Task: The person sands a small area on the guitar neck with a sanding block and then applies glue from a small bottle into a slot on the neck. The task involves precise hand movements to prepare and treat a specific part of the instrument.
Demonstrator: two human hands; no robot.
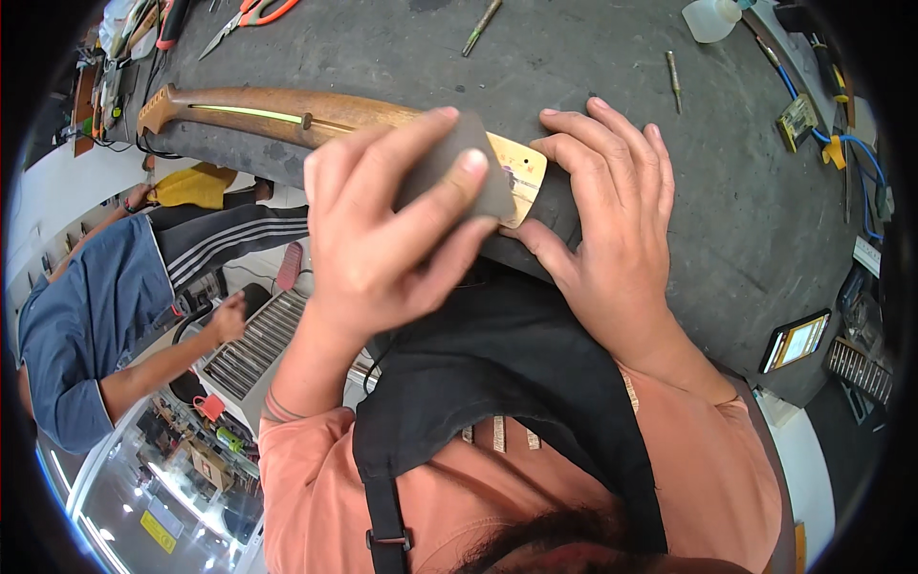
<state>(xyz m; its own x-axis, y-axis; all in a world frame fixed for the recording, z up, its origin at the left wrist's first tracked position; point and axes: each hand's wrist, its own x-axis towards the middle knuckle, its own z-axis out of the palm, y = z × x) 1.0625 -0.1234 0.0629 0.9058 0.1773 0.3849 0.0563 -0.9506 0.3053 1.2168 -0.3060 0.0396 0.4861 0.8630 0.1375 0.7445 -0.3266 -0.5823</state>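
A brown wooden guitar neck (258,107) lies across the bench in front of me. Its notched headstock points left, and a bright green strip runs in a slot along its length. My left hand (382,206) grips a dark grey flat rectangular piece (483,182), perhaps a sanding block, pressed over the neck's right part. The pale, marked end (524,172) of the neck sticks out beyond it. My right hand (607,191) steadies that end between thumb and index finger, its other fingers spread. Part of the neck is hidden under my left hand and the grey piece.
Orange-handled scissors (251,17) lie at the far left. Two thin sticks (481,27) and a translucent bottle (712,19) stand or lie farther back. A tablet (797,341) and blue cable (865,172) are at the right. A co-worker (105,297) in blue is at the left.
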